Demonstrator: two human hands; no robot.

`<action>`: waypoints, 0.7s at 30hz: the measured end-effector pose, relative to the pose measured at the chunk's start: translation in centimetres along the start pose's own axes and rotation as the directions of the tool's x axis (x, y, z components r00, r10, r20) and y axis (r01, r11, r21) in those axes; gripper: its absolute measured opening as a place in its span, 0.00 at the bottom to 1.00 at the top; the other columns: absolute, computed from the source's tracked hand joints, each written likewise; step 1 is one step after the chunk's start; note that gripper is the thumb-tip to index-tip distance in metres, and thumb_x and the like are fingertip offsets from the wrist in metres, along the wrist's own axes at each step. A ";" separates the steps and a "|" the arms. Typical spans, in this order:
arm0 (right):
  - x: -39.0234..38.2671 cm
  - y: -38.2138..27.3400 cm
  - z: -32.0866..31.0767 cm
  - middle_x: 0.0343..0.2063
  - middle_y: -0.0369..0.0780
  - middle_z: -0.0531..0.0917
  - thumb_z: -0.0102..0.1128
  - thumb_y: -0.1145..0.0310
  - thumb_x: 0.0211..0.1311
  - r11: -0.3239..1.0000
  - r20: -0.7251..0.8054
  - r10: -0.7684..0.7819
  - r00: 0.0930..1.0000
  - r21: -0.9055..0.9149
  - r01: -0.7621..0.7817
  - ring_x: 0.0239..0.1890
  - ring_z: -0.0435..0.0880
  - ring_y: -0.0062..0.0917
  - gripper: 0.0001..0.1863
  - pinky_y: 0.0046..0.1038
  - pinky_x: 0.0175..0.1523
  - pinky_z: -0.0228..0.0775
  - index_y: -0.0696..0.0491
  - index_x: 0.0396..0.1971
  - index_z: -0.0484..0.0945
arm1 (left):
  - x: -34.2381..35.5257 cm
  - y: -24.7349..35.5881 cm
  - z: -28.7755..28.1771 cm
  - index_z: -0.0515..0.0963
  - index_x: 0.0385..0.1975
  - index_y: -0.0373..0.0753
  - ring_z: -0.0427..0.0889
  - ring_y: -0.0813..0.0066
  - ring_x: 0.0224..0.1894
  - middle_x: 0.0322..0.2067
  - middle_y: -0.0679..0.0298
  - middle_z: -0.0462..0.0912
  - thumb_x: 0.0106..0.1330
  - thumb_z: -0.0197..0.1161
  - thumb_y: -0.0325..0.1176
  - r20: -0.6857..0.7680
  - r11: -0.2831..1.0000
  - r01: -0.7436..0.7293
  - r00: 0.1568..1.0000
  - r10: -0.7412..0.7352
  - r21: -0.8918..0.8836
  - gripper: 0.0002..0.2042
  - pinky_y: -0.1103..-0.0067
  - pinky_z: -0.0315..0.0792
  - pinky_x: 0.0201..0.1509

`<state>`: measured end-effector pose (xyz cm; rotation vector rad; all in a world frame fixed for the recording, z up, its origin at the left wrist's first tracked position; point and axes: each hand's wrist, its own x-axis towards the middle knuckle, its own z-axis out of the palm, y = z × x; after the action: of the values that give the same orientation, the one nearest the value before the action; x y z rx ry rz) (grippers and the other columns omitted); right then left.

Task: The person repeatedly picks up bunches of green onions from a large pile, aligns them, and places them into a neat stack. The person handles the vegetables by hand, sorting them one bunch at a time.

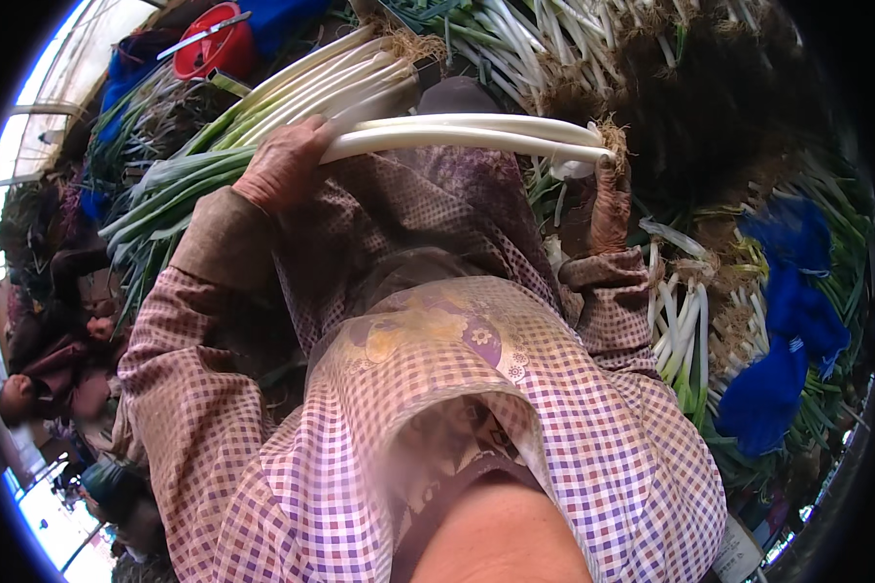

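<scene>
Far left: one person [63, 379] in dark red clothing, near the rim of the view, blurred. Upper left: one loose heap of thin green stalks [151, 126], with blue cloth [282, 21] showing behind and beside it. Next: one red container [226, 53], round, with a knife [204, 34] of pale metal lying across its rim. Left of centre: the wearer's left hand [284, 163], closed round the held leeks [447, 135] near the point where white shaft turns to green leaf; the leaves trail away below it to the lower left. Just beyond that hand: one laid bunch of leeks [326, 83], white shafts side by side, root ends to the upper right. Centre: the held leeks themselves, long white shafts lying nearly level in front of the wearer's checked garment [437, 340], spanning the space between two hands held well apart. Top, centre to right: further leeks [525, 39], roots brown and tangled. Right of centre: the right hand [610, 209], raised, fingers at the root end of the held leeks; whether they are pinched on it cannot be told. Right: a group of white stalks [685, 325], roots uppermost. Far right: one blue bundle [783, 340] of cloth or plastic, lying among green leaves.
</scene>
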<state>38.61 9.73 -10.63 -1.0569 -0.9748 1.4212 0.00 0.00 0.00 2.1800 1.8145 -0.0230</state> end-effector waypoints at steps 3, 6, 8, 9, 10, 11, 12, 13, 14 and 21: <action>2.5 -0.9 -0.4 0.48 0.43 0.76 0.53 0.53 0.66 0.994 0.064 -0.045 0.997 0.104 0.038 0.47 0.77 0.31 0.22 0.32 0.48 0.76 0.51 0.52 0.69 | 0.1 2.7 -2.3 0.72 0.51 0.38 0.79 0.57 0.47 0.42 0.50 0.80 0.51 0.63 0.26 0.115 0.918 -0.050 0.988 0.102 -0.392 0.24 0.69 0.72 0.50; 4.4 -2.8 -1.7 0.53 0.47 0.74 0.53 0.58 0.66 0.767 0.166 0.184 0.969 0.591 -0.247 0.55 0.75 0.42 0.22 0.41 0.52 0.74 0.50 0.56 0.64 | -1.3 5.3 -3.1 0.73 0.51 0.36 0.79 0.65 0.44 0.40 0.55 0.80 0.51 0.60 0.25 0.450 0.717 0.245 0.886 0.106 -0.652 0.23 0.73 0.71 0.52; 4.8 -3.0 -2.0 0.48 0.43 0.77 0.54 0.60 0.64 0.770 0.117 0.148 0.982 0.610 -0.188 0.52 0.77 0.38 0.19 0.43 0.53 0.73 0.50 0.52 0.69 | -1.9 6.2 -2.5 0.71 0.53 0.35 0.77 0.68 0.46 0.42 0.58 0.80 0.51 0.62 0.27 0.591 0.501 0.437 0.782 0.199 -0.747 0.25 0.75 0.69 0.55; 4.9 -2.8 -1.8 0.45 0.41 0.78 0.55 0.61 0.63 0.772 0.055 0.173 0.983 0.613 -0.170 0.50 0.78 0.36 0.17 0.42 0.53 0.72 0.50 0.49 0.71 | -2.1 6.7 -1.4 0.70 0.55 0.36 0.76 0.68 0.48 0.44 0.59 0.79 0.52 0.65 0.28 0.651 0.441 0.514 0.717 0.248 -0.735 0.27 0.76 0.68 0.58; 5.0 -2.7 -1.6 0.43 0.39 0.79 0.56 0.62 0.61 0.771 0.118 0.116 0.986 0.615 -0.165 0.48 0.78 0.34 0.16 0.41 0.52 0.72 0.51 0.47 0.72 | -2.4 7.1 -0.5 0.71 0.54 0.35 0.77 0.69 0.46 0.43 0.59 0.79 0.50 0.64 0.29 0.643 0.427 0.510 0.716 0.270 -0.747 0.27 0.76 0.69 0.55; 4.8 -2.5 -1.3 0.40 0.38 0.79 0.57 0.63 0.59 0.773 0.137 0.094 0.986 0.614 -0.159 0.46 0.79 0.32 0.15 0.40 0.52 0.72 0.51 0.45 0.74 | -2.8 7.5 0.7 0.72 0.53 0.34 0.78 0.69 0.44 0.41 0.58 0.80 0.47 0.64 0.29 0.646 0.421 0.514 0.710 0.281 -0.747 0.28 0.76 0.71 0.52; 4.8 -2.7 -0.9 0.39 0.37 0.80 0.58 0.64 0.57 0.791 0.155 0.081 0.985 0.592 -0.158 0.42 0.80 0.29 0.15 0.39 0.51 0.73 0.52 0.43 0.74 | -3.3 7.9 1.8 0.71 0.54 0.35 0.77 0.70 0.45 0.42 0.57 0.79 0.47 0.65 0.30 0.629 0.380 0.519 0.727 0.274 -0.765 0.28 0.76 0.71 0.52; 5.2 -3.6 -0.4 0.38 0.38 0.80 0.57 0.64 0.56 0.830 0.016 0.160 0.987 0.539 -0.143 0.41 0.80 0.29 0.15 0.37 0.50 0.73 0.51 0.43 0.74 | -3.3 8.2 2.3 0.71 0.54 0.34 0.77 0.70 0.47 0.44 0.57 0.79 0.49 0.65 0.29 0.601 0.331 0.511 0.742 0.297 -0.793 0.28 0.76 0.70 0.54; 5.2 -4.1 0.2 0.39 0.39 0.80 0.56 0.65 0.56 0.865 0.046 0.107 0.993 0.488 -0.116 0.43 0.79 0.28 0.15 0.34 0.52 0.72 0.53 0.43 0.74 | -3.5 8.3 2.9 0.70 0.55 0.34 0.76 0.69 0.49 0.45 0.58 0.79 0.50 0.65 0.28 0.599 0.300 0.523 0.747 0.288 -0.798 0.28 0.77 0.69 0.56; 9.6 -12.8 7.0 0.45 0.43 0.80 0.52 0.62 0.61 0.998 0.049 -0.035 0.998 -0.050 0.038 0.47 0.78 0.31 0.20 0.33 0.52 0.71 0.57 0.49 0.74 | -7.6 11.1 3.8 0.49 0.67 0.40 0.73 0.52 0.51 0.55 0.42 0.66 0.48 0.70 0.31 -0.260 0.929 0.033 0.956 -0.137 -0.368 0.46 0.67 0.68 0.57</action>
<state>34.97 20.46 2.62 -1.0413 -1.0645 1.4036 9.82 -9.95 0.36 1.9154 1.8787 0.5855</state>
